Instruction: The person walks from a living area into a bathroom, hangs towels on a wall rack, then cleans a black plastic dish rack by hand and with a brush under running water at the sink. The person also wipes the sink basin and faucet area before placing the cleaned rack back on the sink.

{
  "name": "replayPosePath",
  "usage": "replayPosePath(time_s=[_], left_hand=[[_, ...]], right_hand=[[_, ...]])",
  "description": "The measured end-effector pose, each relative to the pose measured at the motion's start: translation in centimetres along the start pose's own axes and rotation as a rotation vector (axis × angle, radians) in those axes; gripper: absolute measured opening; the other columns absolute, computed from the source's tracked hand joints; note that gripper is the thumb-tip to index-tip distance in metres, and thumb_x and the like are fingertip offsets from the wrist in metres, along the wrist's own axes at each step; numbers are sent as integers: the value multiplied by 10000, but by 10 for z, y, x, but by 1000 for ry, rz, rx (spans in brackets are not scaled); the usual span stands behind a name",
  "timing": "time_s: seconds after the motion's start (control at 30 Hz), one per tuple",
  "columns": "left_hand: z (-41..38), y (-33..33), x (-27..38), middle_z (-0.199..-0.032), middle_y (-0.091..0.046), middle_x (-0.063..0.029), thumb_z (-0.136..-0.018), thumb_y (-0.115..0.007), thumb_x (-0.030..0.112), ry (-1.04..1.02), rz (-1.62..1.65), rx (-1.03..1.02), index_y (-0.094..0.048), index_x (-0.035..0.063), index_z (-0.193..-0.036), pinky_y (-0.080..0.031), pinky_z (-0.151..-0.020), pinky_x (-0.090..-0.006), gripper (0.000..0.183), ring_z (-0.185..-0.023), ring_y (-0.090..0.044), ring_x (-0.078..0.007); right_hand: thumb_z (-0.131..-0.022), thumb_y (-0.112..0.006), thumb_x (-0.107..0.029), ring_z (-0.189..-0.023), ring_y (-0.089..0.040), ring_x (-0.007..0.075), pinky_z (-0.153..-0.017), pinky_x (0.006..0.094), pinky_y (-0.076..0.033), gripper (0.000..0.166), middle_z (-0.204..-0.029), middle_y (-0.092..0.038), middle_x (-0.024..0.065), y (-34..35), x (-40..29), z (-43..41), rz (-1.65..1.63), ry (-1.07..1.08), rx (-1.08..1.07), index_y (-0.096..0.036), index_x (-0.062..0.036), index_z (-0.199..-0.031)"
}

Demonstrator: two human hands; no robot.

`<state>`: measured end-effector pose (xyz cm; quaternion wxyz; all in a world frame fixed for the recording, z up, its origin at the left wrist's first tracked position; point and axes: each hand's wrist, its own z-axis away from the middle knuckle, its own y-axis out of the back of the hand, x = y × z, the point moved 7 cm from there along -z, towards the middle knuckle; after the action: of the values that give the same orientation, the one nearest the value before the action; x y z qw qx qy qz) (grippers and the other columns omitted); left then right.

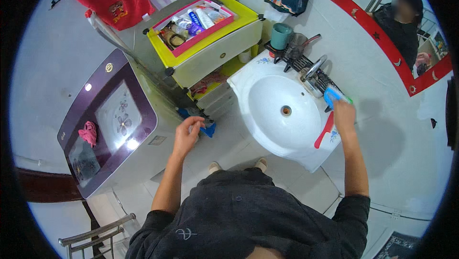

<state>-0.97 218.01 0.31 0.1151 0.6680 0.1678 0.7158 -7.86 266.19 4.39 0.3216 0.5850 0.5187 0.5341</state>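
Observation:
My right hand (344,115) is closed on a blue scrubbing brush (331,96) at the right end of the black rack (299,64) behind the sink. Close below that hand, a red comb (325,131) lies on the rim of the white washbasin (258,130). The chrome faucet (315,68) rises at the basin's back edge. My left hand (189,133) hangs in the air between the washing machine and the basin, its fingers curled loosely; nothing is plainly visible in it. A teal cup (281,36) and a dark translucent cup (297,45) stand on the rack.
At left is a purple-topped washing machine (152,115) with a pink cloth (88,133) on it. A yellow-topped drawer unit (247,6) carries a pink-edged box (211,28) of tubes. A red-framed mirror (385,44) hangs at right. Metal rails (96,231) stand at lower left.

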Motion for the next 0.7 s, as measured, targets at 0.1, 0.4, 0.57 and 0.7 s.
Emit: replayPosePath(time_s=[0.1, 0.4, 0.57, 0.7], left_hand=[[-17, 41, -5, -826, -614, -55, -871, -502, 92, -13, 3, 26, -595, 6, -995, -440, -706, -265, 177, -795, -567, -134], [-42, 180, -70, -832, -615, -121, -824, -544, 53, -224, -387, 386, -604, 15, -931, -465, -669, -299, 129, -768, -619, -233], [-38, 187, -86, -794, -592, -117, -785, -549, 14, -364, -588, 466, -601, 34, -882, -456, -606, -323, 112, -694, -588, -276], [-47, 180, -84, -769, -578, -110, -765, -545, -6, -343, -628, 450, -596, 42, -871, -447, -580, -329, 127, -660, -568, -276]], right_hand=[[-729, -523, -65, -700, -610, 289, -619, 404, -465, 106, -777, -598, 136, -11, -47, 47, -77, 60, -130, -595, -54, -806], [-719, -548, -70, -742, -594, 325, -643, 432, -473, 129, -787, -596, 150, -2, -323, -34, -633, 186, -80, -600, -46, -834], [-746, -545, -84, -828, -602, 356, -701, 446, -484, 134, -860, -618, 180, -70, -408, -95, -799, -10, -387, -591, -14, -851], [-724, -540, -83, -828, -599, 352, -726, 434, -478, 161, -868, -608, 218, -130, -434, -154, -835, -212, -362, -596, -25, -863]])
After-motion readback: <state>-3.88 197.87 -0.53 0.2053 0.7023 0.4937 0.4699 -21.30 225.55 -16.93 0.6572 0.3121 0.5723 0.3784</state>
